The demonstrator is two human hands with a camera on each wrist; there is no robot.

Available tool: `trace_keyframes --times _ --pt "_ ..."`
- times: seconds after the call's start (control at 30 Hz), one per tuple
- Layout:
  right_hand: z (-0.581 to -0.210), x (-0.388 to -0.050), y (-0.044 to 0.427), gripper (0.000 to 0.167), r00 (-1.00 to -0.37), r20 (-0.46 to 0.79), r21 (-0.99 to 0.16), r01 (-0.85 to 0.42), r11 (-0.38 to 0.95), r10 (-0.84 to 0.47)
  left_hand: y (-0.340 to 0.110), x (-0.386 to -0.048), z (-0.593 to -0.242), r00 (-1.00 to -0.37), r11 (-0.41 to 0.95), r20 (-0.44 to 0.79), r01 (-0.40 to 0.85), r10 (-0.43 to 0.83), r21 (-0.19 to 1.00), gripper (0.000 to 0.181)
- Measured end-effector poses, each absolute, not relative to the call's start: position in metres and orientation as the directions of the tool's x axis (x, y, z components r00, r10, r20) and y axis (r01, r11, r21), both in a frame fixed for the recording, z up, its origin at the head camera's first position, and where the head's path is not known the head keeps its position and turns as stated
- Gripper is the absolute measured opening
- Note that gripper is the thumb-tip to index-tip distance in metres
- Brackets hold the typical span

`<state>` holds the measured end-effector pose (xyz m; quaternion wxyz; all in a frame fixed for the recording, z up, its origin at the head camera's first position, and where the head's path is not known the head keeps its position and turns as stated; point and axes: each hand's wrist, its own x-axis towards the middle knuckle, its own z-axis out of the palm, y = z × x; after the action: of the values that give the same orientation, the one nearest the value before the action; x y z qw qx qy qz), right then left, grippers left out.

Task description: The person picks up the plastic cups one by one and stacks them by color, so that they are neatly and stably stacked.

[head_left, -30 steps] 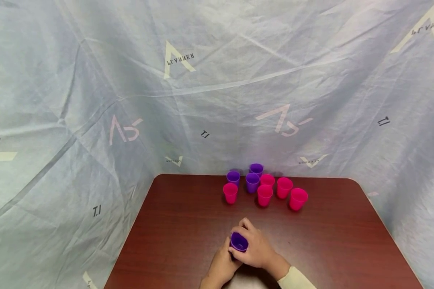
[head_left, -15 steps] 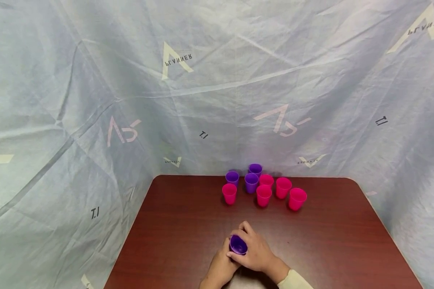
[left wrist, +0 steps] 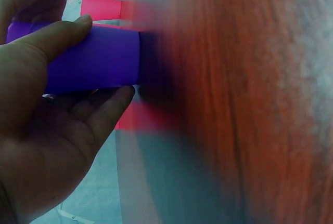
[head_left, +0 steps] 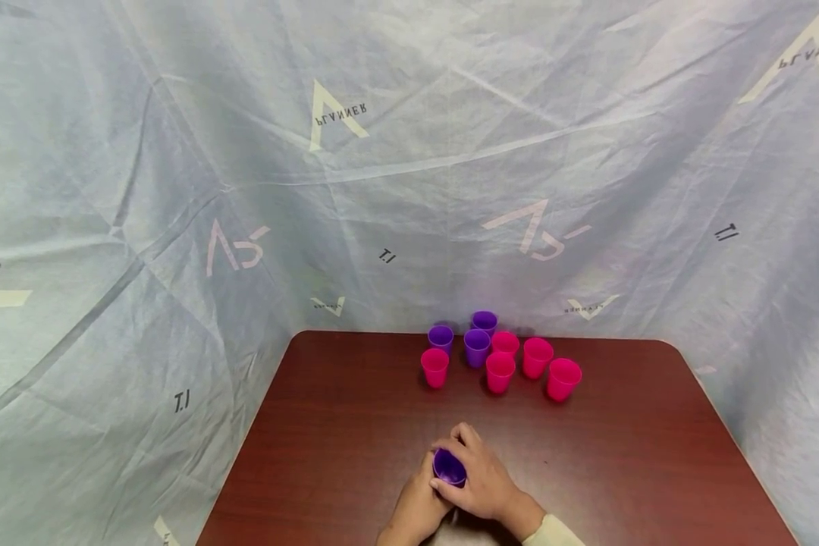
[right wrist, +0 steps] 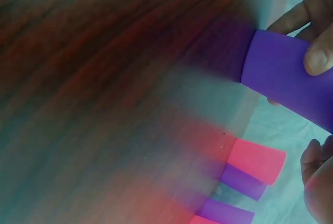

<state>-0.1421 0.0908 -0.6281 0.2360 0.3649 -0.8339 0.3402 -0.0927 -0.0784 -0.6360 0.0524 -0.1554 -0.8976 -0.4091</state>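
Note:
Both hands hold one purple cup at the near part of the table, its open mouth facing up. My left hand grips it from the left; in the left wrist view the thumb of that left hand lies along the cup's side and a finger supports the opposite side. From the right, my right hand curls round the rim, thumb on the near edge. In the right wrist view the purple cup has its base close to the tabletop; whether it touches is unclear.
Towards the table's back edge stand several upright cups: pink ones, such as the front-left pink cup and the rightmost pink cup, and purple ones, such as this purple cup. A grey printed sheet hangs behind the brown table.
Both hands and the purple cup between them have shifted slightly nearer to the person. Their hold looks much the same, and the cups at the back have stayed in place.

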Motion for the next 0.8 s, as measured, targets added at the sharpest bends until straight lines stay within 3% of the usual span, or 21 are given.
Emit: trace_keyframes --times 0.47,0.8 --pt "-0.633 -0.142 0.095 0.053 -0.624 0.628 -0.394 -0.770 0.501 -0.464 -0.076 -0.093 -0.634 -0.962 0.599 0.152 0.262 0.229 0.757 0.055" --pt "-0.624 -0.155 0.102 0.050 -0.667 0.640 -0.457 -0.730 0.508 -0.383 -0.074 -0.094 -0.636 -0.980 0.566 0.073 0.168 0.186 0.807 0.061"
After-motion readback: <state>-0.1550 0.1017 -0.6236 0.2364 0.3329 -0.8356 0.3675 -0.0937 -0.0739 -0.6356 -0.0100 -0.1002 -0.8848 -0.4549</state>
